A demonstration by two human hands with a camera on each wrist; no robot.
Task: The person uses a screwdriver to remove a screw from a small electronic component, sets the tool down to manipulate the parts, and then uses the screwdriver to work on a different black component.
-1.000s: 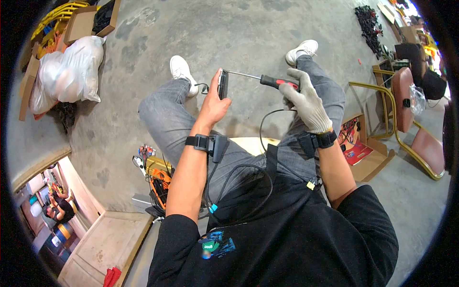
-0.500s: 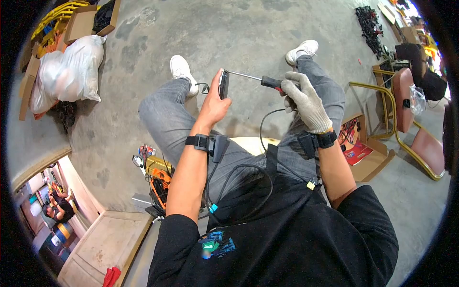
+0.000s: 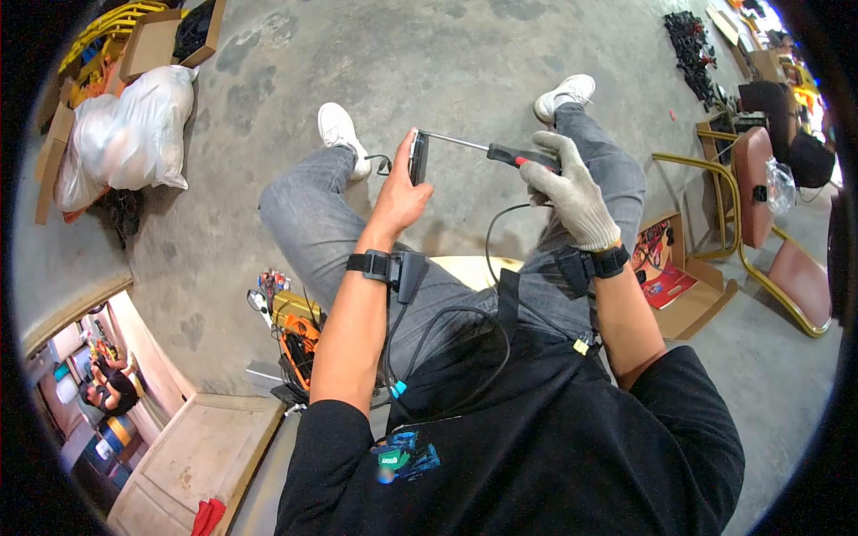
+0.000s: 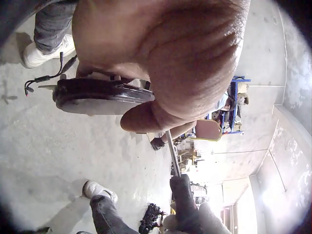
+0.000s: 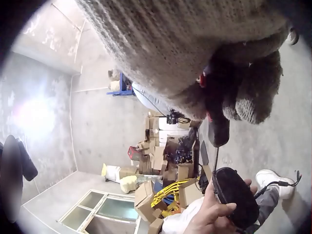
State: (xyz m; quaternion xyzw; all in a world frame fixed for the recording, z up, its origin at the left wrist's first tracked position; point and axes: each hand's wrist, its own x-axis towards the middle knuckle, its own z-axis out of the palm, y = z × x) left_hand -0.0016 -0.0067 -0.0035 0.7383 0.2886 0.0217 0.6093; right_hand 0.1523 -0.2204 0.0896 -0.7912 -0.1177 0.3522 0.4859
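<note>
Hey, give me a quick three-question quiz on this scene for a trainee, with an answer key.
1. Which hand wears the knitted glove?
2. True or false: the screwdriver points toward the black part in the left hand.
3. The person's shoes are: A) black, B) white, C) red.

Key:
1. The right hand.
2. True.
3. B.
</note>
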